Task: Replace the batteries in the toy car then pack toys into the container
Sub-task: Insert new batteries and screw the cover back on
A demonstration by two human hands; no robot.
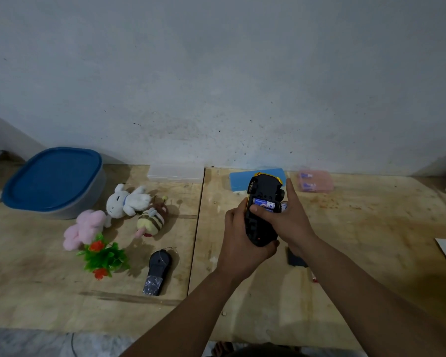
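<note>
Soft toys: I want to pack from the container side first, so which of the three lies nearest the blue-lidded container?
The pink plush, just below the container. The white bear lies further right, and the striped bee further still.

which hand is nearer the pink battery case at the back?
Right. The right hand, index finger raised, sits just left of and in front of the pink case; the left hand, gripping the toy car, is farther left.

Probably a home: rough plywood table (113, 300) against a stained bare wall (216, 86), soft toys (128, 199)
</note>
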